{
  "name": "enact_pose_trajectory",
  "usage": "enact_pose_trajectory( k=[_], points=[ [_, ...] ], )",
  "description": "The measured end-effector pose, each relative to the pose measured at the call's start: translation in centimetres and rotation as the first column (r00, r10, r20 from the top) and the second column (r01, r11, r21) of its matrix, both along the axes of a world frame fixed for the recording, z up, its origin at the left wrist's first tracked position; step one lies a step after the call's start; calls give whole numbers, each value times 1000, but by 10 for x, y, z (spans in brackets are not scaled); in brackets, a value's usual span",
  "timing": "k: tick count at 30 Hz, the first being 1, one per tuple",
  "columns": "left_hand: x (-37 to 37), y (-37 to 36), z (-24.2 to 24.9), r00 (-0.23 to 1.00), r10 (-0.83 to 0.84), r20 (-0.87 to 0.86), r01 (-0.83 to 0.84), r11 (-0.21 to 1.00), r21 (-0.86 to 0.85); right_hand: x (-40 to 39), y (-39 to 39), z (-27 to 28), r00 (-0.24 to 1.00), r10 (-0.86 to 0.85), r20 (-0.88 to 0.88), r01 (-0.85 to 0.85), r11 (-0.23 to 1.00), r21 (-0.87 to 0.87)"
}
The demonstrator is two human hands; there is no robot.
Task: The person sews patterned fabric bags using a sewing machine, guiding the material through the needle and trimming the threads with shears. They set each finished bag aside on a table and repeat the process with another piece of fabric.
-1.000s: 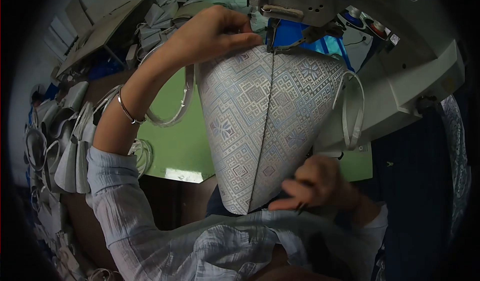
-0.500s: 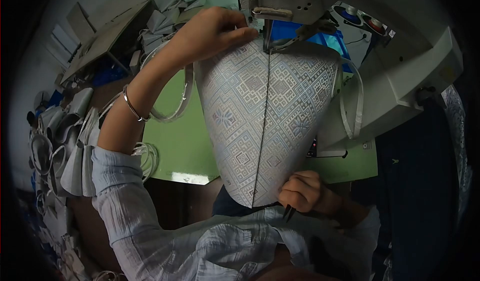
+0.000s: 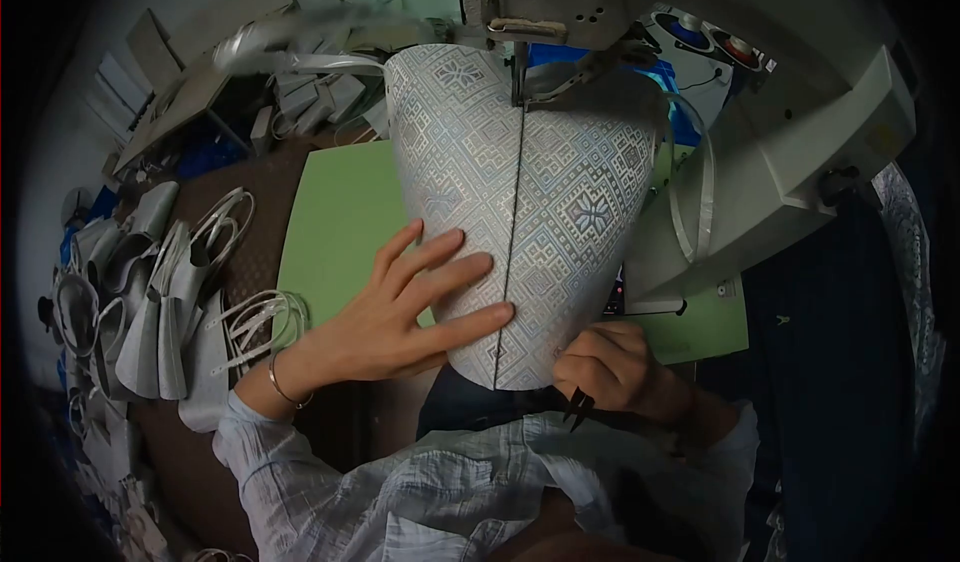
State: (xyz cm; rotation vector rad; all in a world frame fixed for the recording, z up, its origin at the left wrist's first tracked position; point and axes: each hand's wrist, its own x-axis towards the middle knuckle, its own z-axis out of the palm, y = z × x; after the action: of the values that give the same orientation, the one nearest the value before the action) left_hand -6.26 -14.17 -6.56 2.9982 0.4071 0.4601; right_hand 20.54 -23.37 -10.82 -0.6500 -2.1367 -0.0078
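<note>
A pale patterned fabric bag [image 3: 590, 212] with a dark seam down its middle lies under the needle area of a sewing machine [image 3: 560, 12]. My left hand [image 3: 425, 297] is open, fingers spread flat over the bag's lower left side, the tip of one finger at the seam. At the lower right edge of the bag, my right hand [image 3: 605, 367] is closed, knuckles up against the fabric. From beneath that fist stick the points of a small dark two-pointed tool [image 3: 578, 408]. White strap handles [image 3: 708, 192] hang from the bag's right side.
A green table top [image 3: 335, 222] lies under the bag. Grey bag pieces with white handles [image 3: 165, 332] are heaped at the left. Thread spools [image 3: 690, 28] stand behind the machine, whose arm [image 3: 770, 202] fills the right. More pieces lie at the back left.
My left hand has left the bag's upper left edge and come down onto its lower left side. The bag has slid slightly away from me. A white strap at top left is blurred, flung outward.
</note>
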Motion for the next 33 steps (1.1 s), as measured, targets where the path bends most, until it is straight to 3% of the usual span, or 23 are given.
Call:
enact_pose_trajectory(
  k=[2, 8, 33],
  points=[
    [-4, 1, -15, 965, -126, 231, 60, 960, 273, -1, 1, 6, 1000, 7, 8, -7, 1000, -8],
    [1, -2, 2, 889, -318, 330, 175, 901, 397, 5, 4, 10, 997, -67, -32, 67, 998, 8],
    [18, 32, 25, 889, -314, 334, 158, 894, 420, 17, 37, 31, 988, -153, 19, 152, 987, 60]
  ],
)
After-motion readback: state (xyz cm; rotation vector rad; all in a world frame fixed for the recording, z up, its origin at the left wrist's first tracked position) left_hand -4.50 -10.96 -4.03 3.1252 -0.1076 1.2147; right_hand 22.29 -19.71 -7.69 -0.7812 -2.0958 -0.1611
